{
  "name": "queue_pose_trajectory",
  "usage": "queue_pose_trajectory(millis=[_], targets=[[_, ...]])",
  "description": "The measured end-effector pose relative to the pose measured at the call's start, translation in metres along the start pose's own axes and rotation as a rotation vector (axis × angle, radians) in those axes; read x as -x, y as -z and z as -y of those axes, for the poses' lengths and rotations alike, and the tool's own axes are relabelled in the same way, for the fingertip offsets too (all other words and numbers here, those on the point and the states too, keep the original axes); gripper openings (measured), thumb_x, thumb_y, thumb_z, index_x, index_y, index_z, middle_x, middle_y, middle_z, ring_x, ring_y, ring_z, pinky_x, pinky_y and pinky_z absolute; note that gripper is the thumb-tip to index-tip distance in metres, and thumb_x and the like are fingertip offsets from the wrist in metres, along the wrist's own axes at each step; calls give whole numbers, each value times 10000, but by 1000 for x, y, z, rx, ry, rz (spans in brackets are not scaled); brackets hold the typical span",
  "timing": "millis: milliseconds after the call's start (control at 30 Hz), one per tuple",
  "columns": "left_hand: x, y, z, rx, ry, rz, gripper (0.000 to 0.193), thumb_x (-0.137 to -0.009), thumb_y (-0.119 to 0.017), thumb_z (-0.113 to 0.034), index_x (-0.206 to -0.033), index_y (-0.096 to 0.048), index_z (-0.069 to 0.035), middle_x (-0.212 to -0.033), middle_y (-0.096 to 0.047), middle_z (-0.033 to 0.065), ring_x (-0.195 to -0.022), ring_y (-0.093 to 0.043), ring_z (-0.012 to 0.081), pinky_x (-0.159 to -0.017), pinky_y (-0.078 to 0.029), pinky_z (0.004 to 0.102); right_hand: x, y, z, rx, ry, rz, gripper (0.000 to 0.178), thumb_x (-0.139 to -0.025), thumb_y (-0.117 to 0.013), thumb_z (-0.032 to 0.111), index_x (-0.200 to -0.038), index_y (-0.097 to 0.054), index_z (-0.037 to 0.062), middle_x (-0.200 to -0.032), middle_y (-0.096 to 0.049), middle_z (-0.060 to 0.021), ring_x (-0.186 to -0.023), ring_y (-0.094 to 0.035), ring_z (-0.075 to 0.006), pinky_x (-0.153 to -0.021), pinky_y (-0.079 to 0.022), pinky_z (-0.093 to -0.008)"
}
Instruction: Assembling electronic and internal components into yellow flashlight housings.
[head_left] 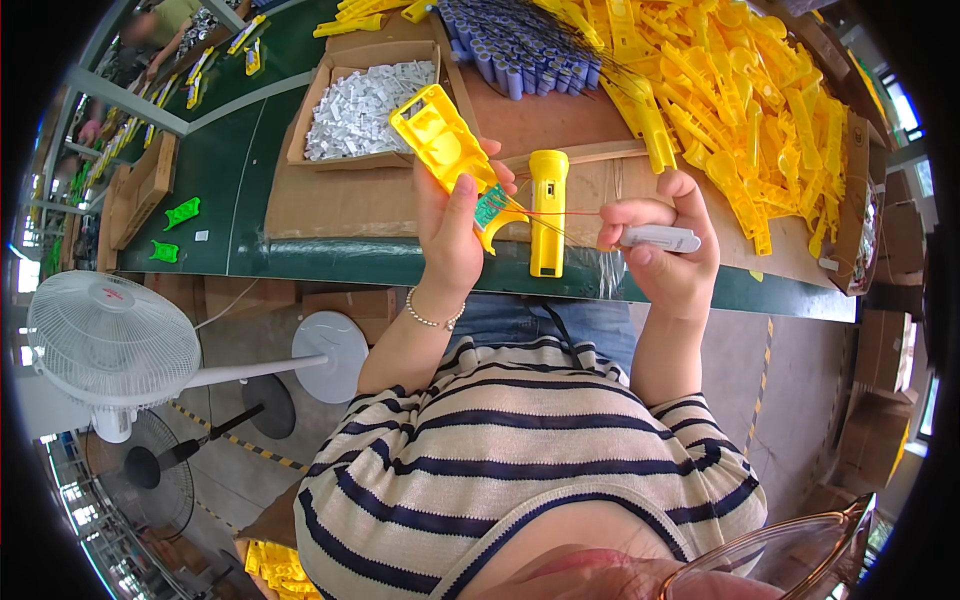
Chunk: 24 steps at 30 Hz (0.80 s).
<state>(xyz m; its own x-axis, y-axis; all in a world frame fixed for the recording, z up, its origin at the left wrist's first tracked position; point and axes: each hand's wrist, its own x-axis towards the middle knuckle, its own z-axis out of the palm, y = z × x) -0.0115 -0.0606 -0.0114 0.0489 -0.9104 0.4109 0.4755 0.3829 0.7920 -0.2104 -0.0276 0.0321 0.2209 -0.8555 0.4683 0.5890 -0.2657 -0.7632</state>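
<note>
Left hand: left hand (450, 225) held flat yellow plastic housing half (440, 140), fingers wrapped round its lower end, small green circuit board (488, 208) at thumb.
Right hand: right hand (665, 250) pinched small grey oblong battery-like cell (660, 238), grip pressed on it.
Wires: thin red wires (560, 212) ran from board to cell.
Desk: green desk (230, 190), brown cardboard sheet on top.
Nearby: assembled yellow plastic torch (547, 212) lay between hands.
1 o'clock: heap of yellow plastic parts (740, 110).
11 o'clock: cardboard box of white parts (360, 105).
12 o'clock: blue cylindrical cells (520, 45).
</note>
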Motion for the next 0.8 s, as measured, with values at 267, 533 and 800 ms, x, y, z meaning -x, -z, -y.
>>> queue_pose_trajectory(millis=[267, 533, 800], targets=[[0, 1, -3, 75, 37, 14, 443, -937, -442, -285, -1299, -296, -76, -1152, -501, 142, -872, -587, 210, -740, -524, 334, 5, 2, -6, -26, 41, 112, 341, -756, -649, -81, -923, -388, 62, -962, -602, -206, -864, -663, -302, -956, -437, -471], [3, 4, 1, 47, 76, 131, 406, -943, -453, -235, -1280, -319, -52, -1145, -507, 127, -895, -566, 179, -792, -481, 325, -4, 21, -15, -53, 240, 428, 198, -800, -676, 68, -940, -576, -31, -827, -665, -193, -716, -656, -278, -747, -504, -403], [18, -3, 2, -285, 215, 436, 485, -946, -487, -173, -1353, -281, -9, -1174, -492, 107, -1028, -513, 171, -920, -405, 300, -14, -15, 0, 128, -395, -277, 266, -813, -667, 23, -978, -459, 9, -787, -646, -152, -567, -588, -136, -476, -453, -204]])
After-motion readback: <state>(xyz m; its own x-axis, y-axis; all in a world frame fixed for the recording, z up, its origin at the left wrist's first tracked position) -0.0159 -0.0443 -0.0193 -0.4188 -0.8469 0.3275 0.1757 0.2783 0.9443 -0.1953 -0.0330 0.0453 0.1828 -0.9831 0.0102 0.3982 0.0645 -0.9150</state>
